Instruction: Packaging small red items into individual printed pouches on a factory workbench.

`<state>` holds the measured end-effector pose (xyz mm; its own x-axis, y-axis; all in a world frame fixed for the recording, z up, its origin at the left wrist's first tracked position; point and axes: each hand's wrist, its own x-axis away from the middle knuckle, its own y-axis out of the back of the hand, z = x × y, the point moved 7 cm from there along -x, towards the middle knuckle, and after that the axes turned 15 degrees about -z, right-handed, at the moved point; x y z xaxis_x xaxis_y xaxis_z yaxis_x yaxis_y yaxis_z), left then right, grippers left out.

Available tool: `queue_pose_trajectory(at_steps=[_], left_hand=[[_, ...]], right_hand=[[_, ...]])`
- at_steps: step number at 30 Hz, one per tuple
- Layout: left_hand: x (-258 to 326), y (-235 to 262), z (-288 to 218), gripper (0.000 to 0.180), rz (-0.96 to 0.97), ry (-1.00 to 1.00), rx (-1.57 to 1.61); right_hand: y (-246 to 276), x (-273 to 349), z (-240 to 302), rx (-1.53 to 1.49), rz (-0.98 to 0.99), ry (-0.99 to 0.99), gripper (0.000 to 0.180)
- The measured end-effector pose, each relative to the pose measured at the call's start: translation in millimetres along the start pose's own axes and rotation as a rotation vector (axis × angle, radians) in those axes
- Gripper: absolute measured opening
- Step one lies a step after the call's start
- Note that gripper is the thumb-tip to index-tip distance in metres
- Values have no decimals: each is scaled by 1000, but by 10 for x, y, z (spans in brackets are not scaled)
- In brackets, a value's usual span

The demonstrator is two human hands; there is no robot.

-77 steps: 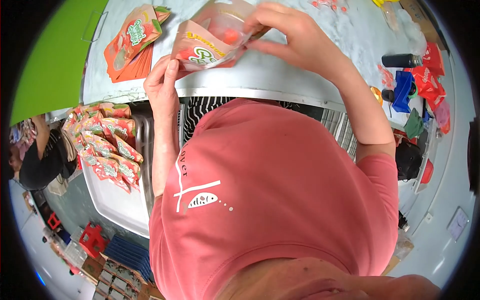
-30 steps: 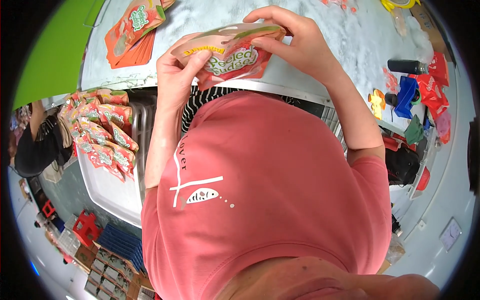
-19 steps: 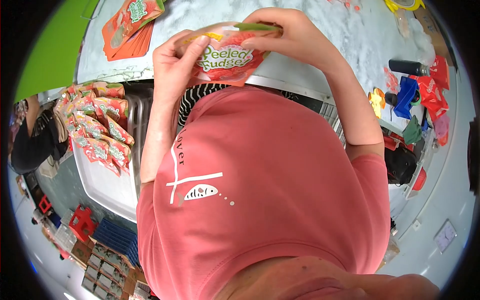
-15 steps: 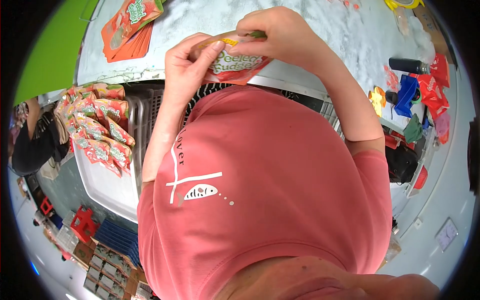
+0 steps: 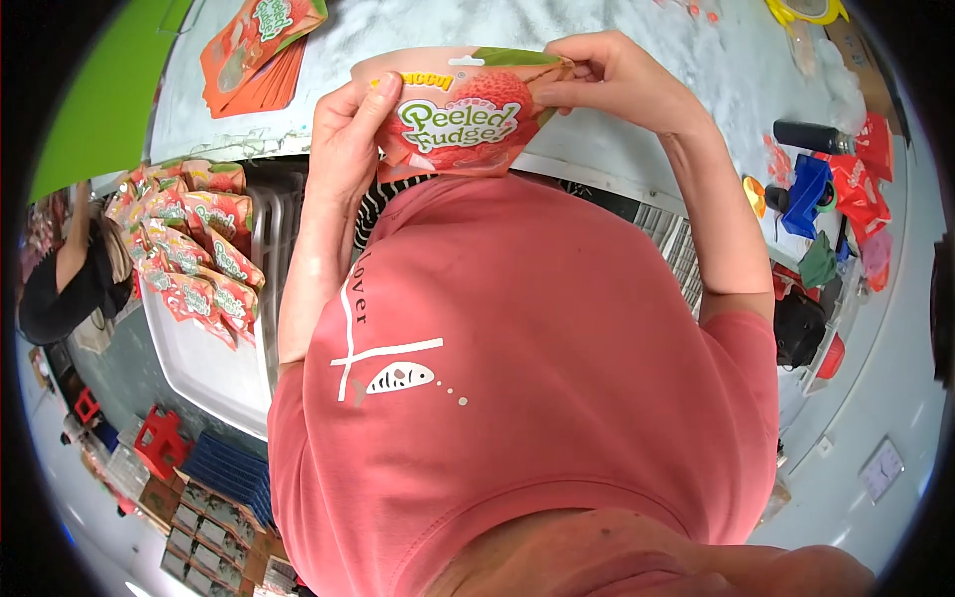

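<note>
A red and green fruit-candy pouch [image 5: 463, 119] is held up in front of my chest, its printed front toward me. My left hand [image 5: 348, 124] grips its left side, thumb on the front. At the upper right corner my right hand [image 5: 597, 75] pinches the edge between thumb and fingers. A hang hole shows in the top strip, which lies flat and stretched. Whether the pouch is sealed or what it contains, I cannot tell. On the table to the far left lies a stack of flat orange pouches [image 5: 261, 65].
Left of me, a white tray [image 5: 209, 368] holds several filled pouches [image 5: 189, 249]. At the right stand a dark bottle [image 5: 811, 136], a blue holder [image 5: 808, 189] and red bags [image 5: 856, 199]. A yellow-rimmed thing [image 5: 811, 10] lies at the table's far right. Another person [image 5: 70, 279] is at the far left.
The pouch's top edge has been drawn out flat and its front now shows fully. My right hand has moved right to the corner; my left hand has shifted slightly left and down.
</note>
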<state>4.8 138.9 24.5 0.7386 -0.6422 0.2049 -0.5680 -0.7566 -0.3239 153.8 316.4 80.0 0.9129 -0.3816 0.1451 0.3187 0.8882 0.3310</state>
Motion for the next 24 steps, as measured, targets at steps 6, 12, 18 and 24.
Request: queue_pose_trajectory(at_steps=[6, 12, 18, 24], left_hand=[[-240, 196, 71, 21, 74, -96, 25], [-282, 108, 440, 29, 133, 20, -167], [-253, -19, 598, 19, 160, 15, -74], [-261, 247, 482, 17, -61, 1, -36]], right_hand=[[139, -23, -85, -250, -169, 93, 16], [101, -85, -79, -325, -174, 99, 20], [64, -62, -69, -363, -129, 113, 21], [280, -91, -333, -332, -337, 47, 17]])
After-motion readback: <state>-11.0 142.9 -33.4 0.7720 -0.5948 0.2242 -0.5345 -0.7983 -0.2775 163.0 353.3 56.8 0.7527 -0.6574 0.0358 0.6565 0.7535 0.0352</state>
